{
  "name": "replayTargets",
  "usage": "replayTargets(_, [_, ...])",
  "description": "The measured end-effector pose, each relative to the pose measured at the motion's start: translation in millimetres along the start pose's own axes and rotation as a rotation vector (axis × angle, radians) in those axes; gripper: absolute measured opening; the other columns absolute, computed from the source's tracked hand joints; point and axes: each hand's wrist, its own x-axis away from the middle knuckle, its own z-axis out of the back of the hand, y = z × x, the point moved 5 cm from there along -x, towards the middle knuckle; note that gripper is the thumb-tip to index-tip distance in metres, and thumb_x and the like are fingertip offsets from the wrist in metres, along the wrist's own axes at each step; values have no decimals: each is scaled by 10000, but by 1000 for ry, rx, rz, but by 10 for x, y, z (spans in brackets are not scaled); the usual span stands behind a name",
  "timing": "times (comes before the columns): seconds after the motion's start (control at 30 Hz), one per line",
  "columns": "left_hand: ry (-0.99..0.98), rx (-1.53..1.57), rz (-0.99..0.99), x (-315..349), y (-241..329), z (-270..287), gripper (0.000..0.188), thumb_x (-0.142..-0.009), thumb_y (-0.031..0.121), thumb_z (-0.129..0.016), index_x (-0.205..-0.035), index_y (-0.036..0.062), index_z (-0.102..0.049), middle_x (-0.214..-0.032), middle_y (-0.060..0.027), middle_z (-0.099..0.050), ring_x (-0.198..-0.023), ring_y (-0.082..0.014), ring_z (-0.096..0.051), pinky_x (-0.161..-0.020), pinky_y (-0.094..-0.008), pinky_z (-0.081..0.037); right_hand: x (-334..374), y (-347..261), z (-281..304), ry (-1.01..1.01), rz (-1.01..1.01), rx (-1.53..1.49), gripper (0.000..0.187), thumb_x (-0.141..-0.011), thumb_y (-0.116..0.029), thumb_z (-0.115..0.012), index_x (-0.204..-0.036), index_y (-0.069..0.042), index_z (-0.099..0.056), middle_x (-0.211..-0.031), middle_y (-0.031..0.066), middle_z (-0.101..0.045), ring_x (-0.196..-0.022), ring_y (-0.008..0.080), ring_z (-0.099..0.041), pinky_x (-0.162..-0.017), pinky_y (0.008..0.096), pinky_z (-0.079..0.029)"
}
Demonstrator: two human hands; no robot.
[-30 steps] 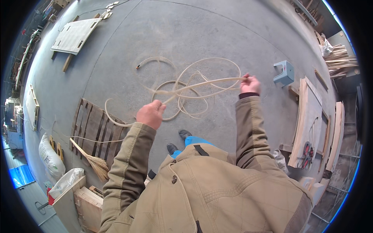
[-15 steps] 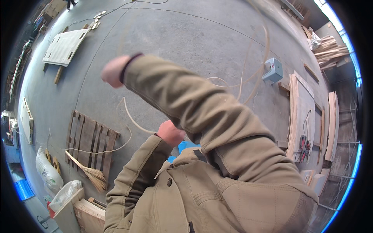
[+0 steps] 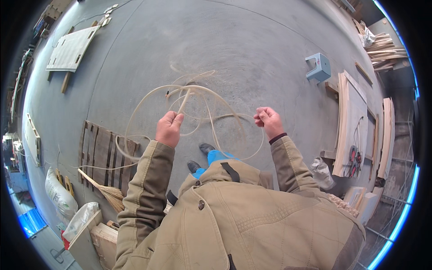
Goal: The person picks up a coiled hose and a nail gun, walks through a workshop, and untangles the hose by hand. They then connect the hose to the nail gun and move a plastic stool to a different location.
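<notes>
A pale, translucent hose (image 3: 184,102) is gripped in my left hand (image 3: 168,129), its strands gathered above the fist. Wide loops of it spread ahead of me and hang between my hands. My right hand (image 3: 269,122) is raised farther right, fingers curled together in a pinch. One thin loop passes close by those fingertips, but I cannot tell whether they hold it. On the floor beyond my left hand lies a dark hose end. Below, my dark shoes (image 3: 206,148) stand on the concrete.
Left of me lie a slatted wooden pallet (image 3: 101,148), a straw broom (image 3: 108,192) and a white sack (image 3: 60,195). To the right are a blue-grey stool (image 3: 320,67), stacked boards (image 3: 348,130) and red-handled pliers (image 3: 355,163). A pale panel (image 3: 72,49) rests at far left.
My right arm has swung from across my body at the left back to the right. My left hand has risen and moved slightly left. The hose is now gathered in loops before me.
</notes>
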Motion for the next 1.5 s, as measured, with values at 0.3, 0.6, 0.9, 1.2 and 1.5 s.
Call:
replayTargets(0.3, [-3,32,44,229,185,103,179,-989,174,-602,-878,34,-618,-676,84,-453,-609,-15,-352,-525,-212,-283,354,696,-1248,-597,-426,-759,646,-918,-539,-620,-1313,-49,-474,-1141,184,-643,-795,217,-670,-654,341,-552])
replayTargets(0.6, [-136,-9,46,775,389,395,186,-974,163,-630,-872,8,-612,-672,52,-477,-640,-47,-382,-544,-244,-343,-671,1159,122,303,-308,-1112,458,-952,-496,-595,-1134,-103,-447,-1011,156,-659,-778,185,-626,-587,312,-477])
replayTargets(0.9, [-338,-302,11,813,230,125,193,-956,200,-639,-942,9,-620,-641,-71,-527,-610,-131,-464,-566,-304,-411,-953,-394,1833,777,163,-690,203,-985,-197,-492,-884,-67,-612,-719,-14,-528,-618,103,-482,-540,280,-375])
replayTargets(1.2, [-372,-118,-79,508,478,-693,165,-959,178,-637,-939,16,-616,-688,-120,-564,-625,-174,-501,-603,-331,-445,-422,-3600,-2487,-547,1223,711,312,-900,-218,-671,-1131,-11,-637,-877,140,-682,-779,228,-656,-710,347,-526])
replayTargets(1.5, [-171,-163,-131,547,321,-92,158,-948,194,-652,-926,41,-620,-669,-133,-573,-581,-243,-516,-570,-361,-443,-53,-1555,-1363,-103,843,280,244,-861,-134,-753,-1052,-11,-665,-883,95,-694,-759,149,-657,-682,292,-539])
